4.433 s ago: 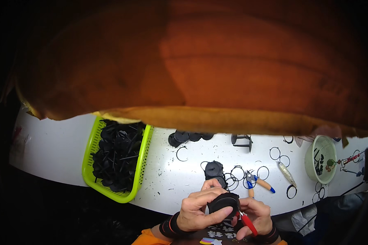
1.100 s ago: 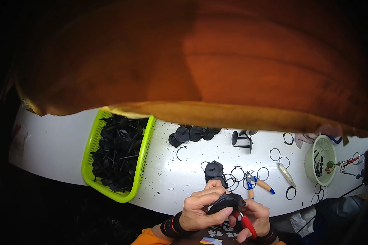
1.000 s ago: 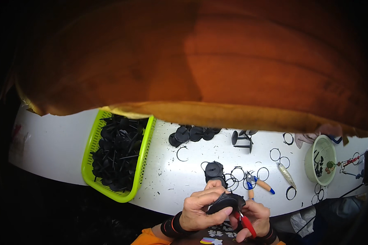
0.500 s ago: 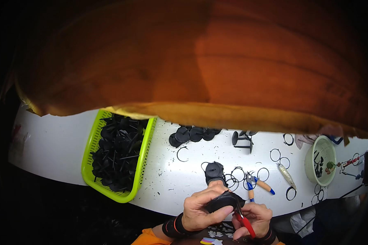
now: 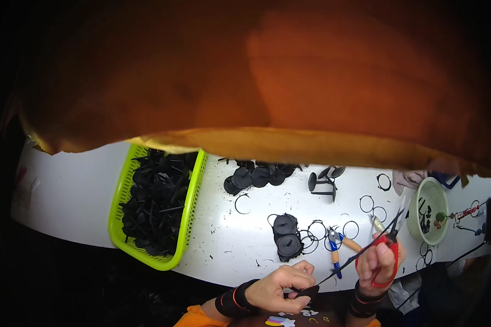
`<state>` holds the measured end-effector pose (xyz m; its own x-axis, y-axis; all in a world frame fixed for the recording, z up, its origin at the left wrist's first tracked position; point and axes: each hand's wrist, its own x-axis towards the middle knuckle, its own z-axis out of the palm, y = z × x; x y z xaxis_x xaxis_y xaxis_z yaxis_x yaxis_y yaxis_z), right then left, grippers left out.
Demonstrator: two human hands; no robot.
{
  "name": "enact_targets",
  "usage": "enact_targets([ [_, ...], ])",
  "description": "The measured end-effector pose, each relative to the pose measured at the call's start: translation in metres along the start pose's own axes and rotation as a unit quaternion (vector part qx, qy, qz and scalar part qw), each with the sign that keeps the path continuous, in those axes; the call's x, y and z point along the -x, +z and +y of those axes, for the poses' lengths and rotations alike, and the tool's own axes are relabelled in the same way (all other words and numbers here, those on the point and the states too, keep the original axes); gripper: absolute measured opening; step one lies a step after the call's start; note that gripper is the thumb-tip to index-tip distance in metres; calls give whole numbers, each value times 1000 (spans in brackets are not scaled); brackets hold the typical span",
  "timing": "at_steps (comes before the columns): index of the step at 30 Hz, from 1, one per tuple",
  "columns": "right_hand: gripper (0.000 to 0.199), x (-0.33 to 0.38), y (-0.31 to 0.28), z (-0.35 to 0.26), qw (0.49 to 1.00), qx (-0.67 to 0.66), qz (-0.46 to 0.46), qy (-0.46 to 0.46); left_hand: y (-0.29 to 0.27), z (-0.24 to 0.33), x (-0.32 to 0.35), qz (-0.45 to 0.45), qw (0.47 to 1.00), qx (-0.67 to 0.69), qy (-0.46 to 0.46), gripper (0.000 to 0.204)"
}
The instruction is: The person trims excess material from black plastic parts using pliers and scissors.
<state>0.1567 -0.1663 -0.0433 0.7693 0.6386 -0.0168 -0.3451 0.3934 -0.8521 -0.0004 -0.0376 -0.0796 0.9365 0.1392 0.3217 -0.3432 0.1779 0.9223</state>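
Low at the table's front edge, my left hand point(image 5: 281, 288) is closed on a black rubber disc point(image 5: 310, 292). A thin black strip point(image 5: 350, 260) stretches from that disc up to my right hand point(image 5: 375, 264), which is raised to the right. My right fingers are wrapped round the red handles of scissors point(image 5: 386, 242), whose blades point up and away. Just beyond my left hand, two joined black discs point(image 5: 288, 246) lie flat on the white table. Cutting pliers point(image 5: 334, 252) with blue and orange handles lie between my hands, beyond the strip.
A green basket point(image 5: 188, 226) full of black stemmed discs stands at the left. More black discs point(image 5: 241, 177) and upright stemmed pieces point(image 5: 323, 184) sit farther back. Thin black rings point(image 5: 351, 222) and scraps litter the table. A pale bowl point(image 5: 414, 220) holds black bits. An orange-brown brim point(image 5: 256, 98) covers the upper view.
My right hand and the scissors have moved up and right, away from my left hand, drawing out the black strip. My left hand has lowered slightly, uncovering the second joined disc.
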Motion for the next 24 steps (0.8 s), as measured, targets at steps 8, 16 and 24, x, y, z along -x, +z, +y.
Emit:
enact_targets([
  [8,20,-55,-90,6,914,402,45,-24,-5,12,11,74,995,68,-6,9],
  [16,33,-9,-84,-16,871,477,-75,91,-3,15,10,127,984,123,2,34],
  [24,23,-28,-61,34,897,431,49,-88,6,10,12,209,970,121,21,35],
])
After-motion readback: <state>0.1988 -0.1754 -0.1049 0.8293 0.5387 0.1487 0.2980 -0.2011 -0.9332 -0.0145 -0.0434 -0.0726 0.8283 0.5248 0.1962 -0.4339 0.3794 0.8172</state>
